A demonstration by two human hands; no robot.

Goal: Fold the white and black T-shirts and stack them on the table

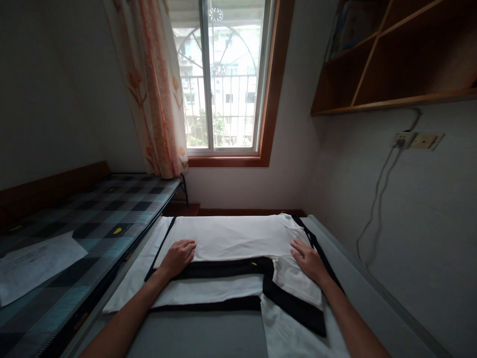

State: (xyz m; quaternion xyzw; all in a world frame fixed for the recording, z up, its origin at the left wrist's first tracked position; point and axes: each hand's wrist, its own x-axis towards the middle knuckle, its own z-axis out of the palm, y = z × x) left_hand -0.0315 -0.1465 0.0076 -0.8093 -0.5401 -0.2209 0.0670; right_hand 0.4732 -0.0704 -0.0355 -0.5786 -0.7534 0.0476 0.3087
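A white shirt with black bands [231, 236] lies partly folded on a grey table [201, 333]. Its body is doubled over, and a short sleeve with a black stripe angles toward the near right. My left hand [182, 254] rests flat on the shirt's left part, just above the black band, fingers stretched out. On the right, my right hand [306, 256] lies flat on the cloth near the shoulder and sleeve, its fingers apart. Neither hand grips any cloth that I can see. More white fabric spreads beneath the folded layer at left and near right.
On the left stands a bed with a checked cover [139, 204], a printed paper sheet [40, 266] lying on it. A curtain [152, 99] hangs beside the window [223, 84]. Wooden shelves [395, 102] jut from the right wall, above a socket with a cable [377, 194].
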